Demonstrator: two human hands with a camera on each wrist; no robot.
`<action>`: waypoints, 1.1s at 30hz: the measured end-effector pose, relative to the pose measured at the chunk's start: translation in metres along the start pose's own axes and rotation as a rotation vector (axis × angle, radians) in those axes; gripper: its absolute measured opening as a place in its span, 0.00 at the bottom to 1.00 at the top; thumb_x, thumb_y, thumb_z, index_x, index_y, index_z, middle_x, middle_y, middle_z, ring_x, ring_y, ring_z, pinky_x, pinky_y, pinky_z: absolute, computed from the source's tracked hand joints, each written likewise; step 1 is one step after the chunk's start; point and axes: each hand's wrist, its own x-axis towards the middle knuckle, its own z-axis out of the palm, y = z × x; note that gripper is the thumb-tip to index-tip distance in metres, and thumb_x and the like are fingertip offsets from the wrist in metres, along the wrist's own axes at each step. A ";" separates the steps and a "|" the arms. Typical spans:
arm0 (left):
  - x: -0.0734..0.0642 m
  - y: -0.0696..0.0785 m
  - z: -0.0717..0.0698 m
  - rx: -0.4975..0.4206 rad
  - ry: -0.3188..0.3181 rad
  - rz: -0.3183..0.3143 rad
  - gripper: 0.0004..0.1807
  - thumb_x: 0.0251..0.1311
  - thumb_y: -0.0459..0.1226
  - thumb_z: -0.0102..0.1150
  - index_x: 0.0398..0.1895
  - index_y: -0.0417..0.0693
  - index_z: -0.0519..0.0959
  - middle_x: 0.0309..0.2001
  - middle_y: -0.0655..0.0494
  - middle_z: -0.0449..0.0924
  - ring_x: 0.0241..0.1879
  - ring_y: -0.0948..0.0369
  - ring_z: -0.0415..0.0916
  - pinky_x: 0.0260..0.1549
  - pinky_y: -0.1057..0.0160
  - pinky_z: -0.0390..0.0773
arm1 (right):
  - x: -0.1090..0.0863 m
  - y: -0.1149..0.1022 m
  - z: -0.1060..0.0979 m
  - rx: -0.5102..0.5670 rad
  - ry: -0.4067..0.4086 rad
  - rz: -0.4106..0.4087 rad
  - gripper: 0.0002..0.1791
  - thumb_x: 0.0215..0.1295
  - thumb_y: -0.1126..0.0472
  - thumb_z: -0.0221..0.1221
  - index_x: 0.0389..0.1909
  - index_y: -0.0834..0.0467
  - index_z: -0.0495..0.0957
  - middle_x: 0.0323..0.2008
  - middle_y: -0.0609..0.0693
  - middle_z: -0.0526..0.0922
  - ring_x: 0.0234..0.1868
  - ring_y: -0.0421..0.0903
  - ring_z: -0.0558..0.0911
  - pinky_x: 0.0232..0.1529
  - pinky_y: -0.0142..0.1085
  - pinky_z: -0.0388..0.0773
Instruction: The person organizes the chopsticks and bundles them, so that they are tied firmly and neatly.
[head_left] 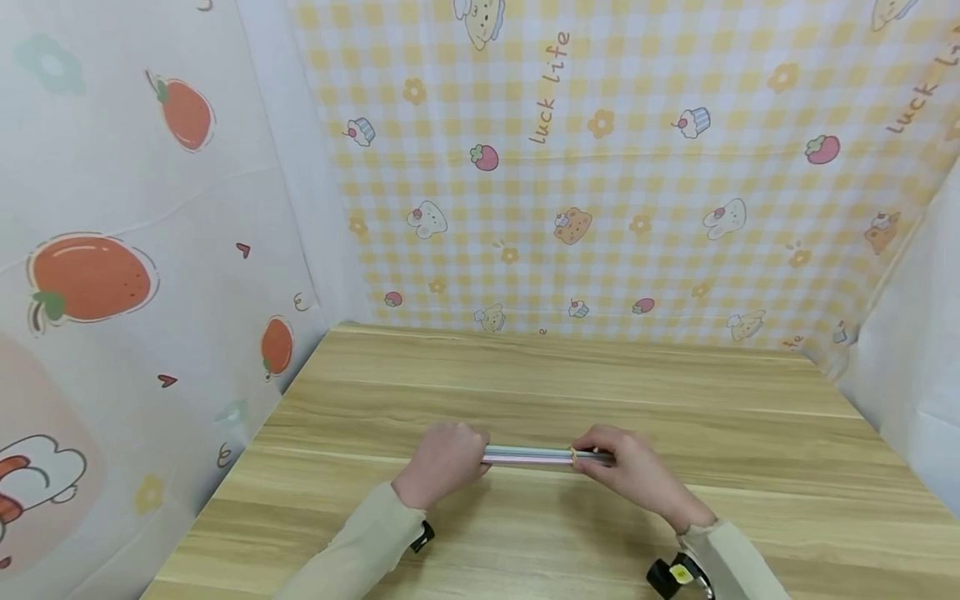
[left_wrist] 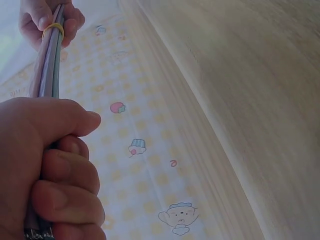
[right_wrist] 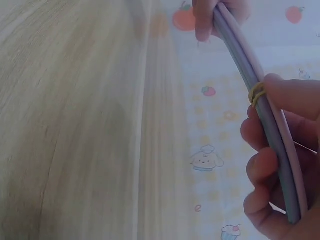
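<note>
Head: left hand (head_left: 444, 462) gripping one end of a stick bundle (head_left: 528, 455), right hand (head_left: 633, 471) holding the other; bundle spans the two grips, above the table (head_left: 525, 533). Yellow rubber band (head_left: 573, 456) at right fingertips.

Left wrist: fingers curled round bundle, thumb along it; dark-marked ends poke out below that grip.

Right wrist: thumb at the band, fingers curled round the sticks below it; left hand beyond, at the far end.

Wood-grain desk (head_left: 525, 383); at its far edge, a yellow-checked cloth (head_left: 637, 183); left, a fruit-printed sheet (head_left: 180, 200); right, a white drape (head_left: 911, 333).
</note>
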 end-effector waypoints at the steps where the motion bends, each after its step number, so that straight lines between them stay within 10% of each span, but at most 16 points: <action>1: 0.000 0.000 0.000 0.002 0.003 0.003 0.15 0.48 0.43 0.68 0.13 0.51 0.73 0.09 0.64 0.62 0.12 0.71 0.46 0.08 0.75 0.49 | 0.001 -0.001 0.000 -0.020 -0.005 -0.003 0.09 0.59 0.55 0.64 0.40 0.52 0.84 0.32 0.39 0.82 0.27 0.29 0.74 0.27 0.27 0.75; 16: 0.002 0.001 0.005 -0.047 -0.026 -0.012 0.14 0.51 0.42 0.66 0.15 0.51 0.75 0.10 0.64 0.63 0.11 0.71 0.48 0.08 0.75 0.51 | 0.008 -0.012 0.007 -0.342 0.077 -0.160 0.18 0.56 0.51 0.65 0.49 0.48 0.83 0.21 0.35 0.75 0.18 0.25 0.62 0.18 0.21 0.63; 33: 0.002 -0.003 0.007 -0.031 -0.009 -0.006 0.14 0.49 0.41 0.68 0.13 0.52 0.73 0.10 0.64 0.62 0.12 0.71 0.47 0.08 0.76 0.49 | 0.008 -0.010 0.000 -0.294 -0.055 -0.126 0.07 0.61 0.58 0.63 0.38 0.55 0.82 0.28 0.38 0.78 0.24 0.26 0.69 0.24 0.23 0.71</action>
